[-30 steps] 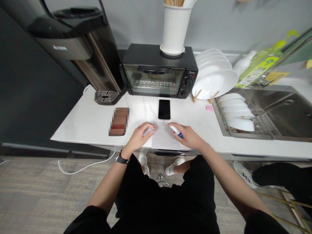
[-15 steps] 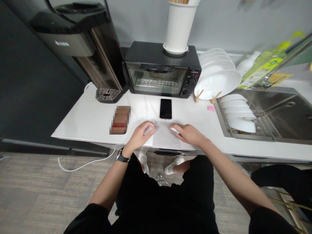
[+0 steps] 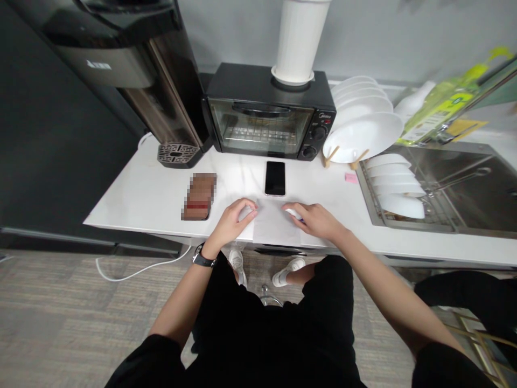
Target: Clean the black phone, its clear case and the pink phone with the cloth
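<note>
A thin whitish sheet [image 3: 276, 229] lies flat at the front edge of the counter, between my two hands. My left hand [image 3: 232, 222] rests at its left edge, thumb and fingers curved with a gap between them and no object visible in it. At the sheet's right side, my right hand [image 3: 317, 220] grips a small white object [image 3: 293, 214] with a bluish-purple edge, between thumb and fingers; its kind I cannot make out. Just beyond the sheet lies a phone [image 3: 275, 178] with a dark screen.
A blurred-out brown item [image 3: 200, 196] lies left on the white counter [image 3: 133, 196]. Behind stand a drink dispenser [image 3: 161, 97], a toaster oven [image 3: 266, 116] with a white pot [image 3: 301, 43] on top, and racked plates [image 3: 363, 137]. A sink [image 3: 484, 188] is at right.
The view has shifted slightly. The white object in my right hand is tilted a little differently. My left hand has hardly moved.
</note>
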Motion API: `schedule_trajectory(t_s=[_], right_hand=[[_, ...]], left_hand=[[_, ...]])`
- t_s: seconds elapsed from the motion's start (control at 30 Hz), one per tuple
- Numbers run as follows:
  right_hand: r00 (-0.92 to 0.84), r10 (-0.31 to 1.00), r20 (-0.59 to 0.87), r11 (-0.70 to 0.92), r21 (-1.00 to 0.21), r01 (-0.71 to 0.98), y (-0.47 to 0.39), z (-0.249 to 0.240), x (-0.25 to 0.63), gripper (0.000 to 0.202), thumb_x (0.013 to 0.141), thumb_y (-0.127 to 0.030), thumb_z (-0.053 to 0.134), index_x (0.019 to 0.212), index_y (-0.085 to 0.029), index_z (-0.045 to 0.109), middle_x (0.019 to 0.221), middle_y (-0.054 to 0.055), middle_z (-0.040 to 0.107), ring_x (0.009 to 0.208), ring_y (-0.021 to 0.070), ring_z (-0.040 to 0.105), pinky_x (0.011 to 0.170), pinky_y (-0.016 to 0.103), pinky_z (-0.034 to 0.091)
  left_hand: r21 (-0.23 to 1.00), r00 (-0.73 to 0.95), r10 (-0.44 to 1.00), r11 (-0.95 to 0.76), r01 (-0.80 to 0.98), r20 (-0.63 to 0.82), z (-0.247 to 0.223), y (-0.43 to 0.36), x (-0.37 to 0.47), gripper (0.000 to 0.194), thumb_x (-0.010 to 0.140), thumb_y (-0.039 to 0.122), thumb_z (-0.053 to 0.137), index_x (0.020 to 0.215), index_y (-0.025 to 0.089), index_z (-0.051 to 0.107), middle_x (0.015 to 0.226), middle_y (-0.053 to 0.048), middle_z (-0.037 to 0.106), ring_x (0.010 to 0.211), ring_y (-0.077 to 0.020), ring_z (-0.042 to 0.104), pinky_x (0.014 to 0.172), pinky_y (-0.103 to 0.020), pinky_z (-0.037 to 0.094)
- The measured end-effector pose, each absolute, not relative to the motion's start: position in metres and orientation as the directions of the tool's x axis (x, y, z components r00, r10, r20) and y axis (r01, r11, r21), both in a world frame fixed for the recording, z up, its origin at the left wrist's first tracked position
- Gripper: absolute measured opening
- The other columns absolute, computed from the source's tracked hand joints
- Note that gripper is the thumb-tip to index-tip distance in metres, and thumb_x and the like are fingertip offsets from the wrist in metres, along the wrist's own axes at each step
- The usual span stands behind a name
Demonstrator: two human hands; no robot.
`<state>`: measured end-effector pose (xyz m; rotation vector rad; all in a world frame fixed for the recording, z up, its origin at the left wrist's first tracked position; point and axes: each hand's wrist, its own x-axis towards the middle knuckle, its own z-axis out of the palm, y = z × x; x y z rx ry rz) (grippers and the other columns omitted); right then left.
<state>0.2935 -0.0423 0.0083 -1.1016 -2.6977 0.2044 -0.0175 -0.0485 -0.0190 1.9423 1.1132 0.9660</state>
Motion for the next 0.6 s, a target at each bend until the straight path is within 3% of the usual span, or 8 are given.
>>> schedule_trajectory(t_s=[0.07,0.27,0.47,0.6], right_hand=[[-0.700,0.698,0.150,0.714,-0.211,0.668,-0.0409,0.0086,0.2944,0.035,0.112,-0.031,0.041,0.144,-0.023,0.053,0.125,0.011,0.080,0.082,0.0216,0.077,0.073,0.031,0.049],[-0.733,0.680,0.018,0.727,-0.147,0.671,-0.0384,0.0082,0.2959,0.027,0.108,-0.023,0.046,0.131,-0.020,0.060,0.094,0.007,0.082,0.069,0.0211,0.072,0.068,0.030,0.042],[-0.724,0.688,0.054,0.725,-0.110,0.680,-0.0413,0.0113,0.2988,0.032,0.110,-0.026,0.046,0.141,-0.022,0.054,0.114,0.009,0.082,0.074,0.0214,0.074,0.069,0.031,0.041],[-0.744,0.668,-0.004,0.742,-0.079,0.666,-0.0386,0.0081,0.2949,0.029,0.108,-0.022,0.050,0.136,-0.020,0.058,0.114,0.008,0.083,0.075,0.0209,0.075,0.068,0.031,0.041]], left_hand=[[0.836,0.353,0.898,-0.395,0.382,0.263,-0.0196,-0.0484,-0.0176,0.021,0.106,0.044,0.060,0.107,0.023,0.064,0.117,-0.008,0.075,0.113,-0.0236,0.070,0.105,-0.039,0.050],[0.839,0.351,0.898,-0.395,0.375,0.266,-0.0205,-0.0481,-0.0177,0.021,0.106,0.043,0.060,0.106,0.023,0.064,0.116,-0.008,0.075,0.112,-0.0231,0.070,0.104,-0.038,0.050],[0.843,0.345,0.901,-0.387,0.373,0.261,-0.0188,-0.0479,-0.0175,0.021,0.106,0.043,0.060,0.106,0.023,0.065,0.116,-0.008,0.075,0.113,-0.0234,0.071,0.106,-0.039,0.050],[0.847,0.337,0.902,-0.388,0.363,0.269,-0.0191,-0.0466,-0.0190,0.021,0.106,0.042,0.061,0.106,0.022,0.066,0.116,-0.008,0.076,0.113,-0.0224,0.071,0.106,-0.038,0.050]])
